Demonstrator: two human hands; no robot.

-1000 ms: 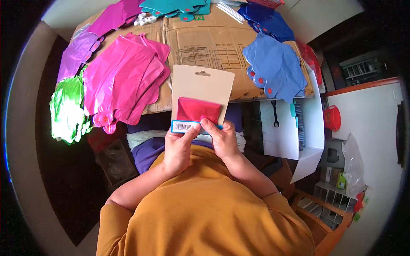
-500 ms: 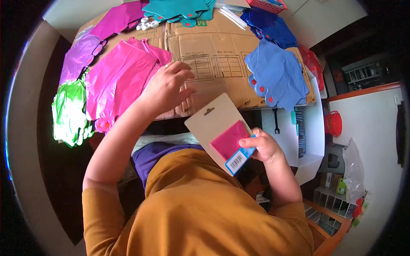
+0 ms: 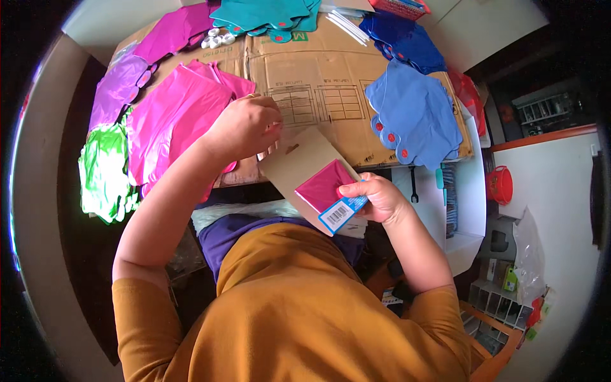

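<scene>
My right hand (image 3: 382,197) holds a beige hang card (image 3: 289,167) by its lower right side, thumb on top. On the card lies a flat, folded magenta piece (image 3: 326,184), and a blue-and-white barcode label (image 3: 337,215) covers its lower edge. The card is tilted over my lap, its slotted end toward the cardboard. My left hand (image 3: 249,124) is close to that slotted end, with fingers curled in; what they may pinch is hidden. Beside my left wrist spreads a pile of shiny pink foil balloons (image 3: 178,114).
Flattened cardboard (image 3: 318,63) covers the table. Around its edge lie green (image 3: 105,165), lilac (image 3: 118,89), purple (image 3: 172,32), teal (image 3: 267,13), dark blue (image 3: 407,41) and light blue (image 3: 414,108) piles. White rolls (image 3: 217,39) and white sticks (image 3: 347,28) lie at the back. A red bucket (image 3: 499,184) is at right.
The card in my right hand has moved left and slightly up, toward my left hand. My left hand's fingers, spread before, are now curled in, and the hand is a little lower.
</scene>
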